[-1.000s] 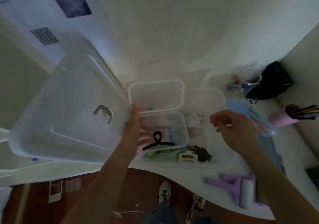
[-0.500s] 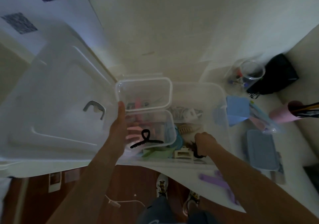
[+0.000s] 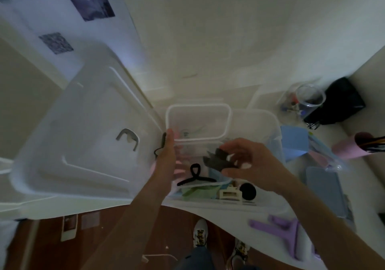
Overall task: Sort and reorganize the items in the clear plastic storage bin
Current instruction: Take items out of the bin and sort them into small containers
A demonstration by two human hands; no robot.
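With left hand (image 3: 166, 155) flat, fingers straight, steadying small clear tray (image 3: 198, 124), lower dark hair clip (image 3: 216, 159) pinched in right hand (image 3: 250, 163) into storage bin (image 3: 273, 124) compartment.

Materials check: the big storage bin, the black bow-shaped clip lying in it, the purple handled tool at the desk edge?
Clear storage bin: translucent, slightly frosted plastic; contents show through. Black bow-shaped hair clip: likely matte moulded plastic; no glints. Purple handled tool: smooth pastel plastic, probably; blurred.
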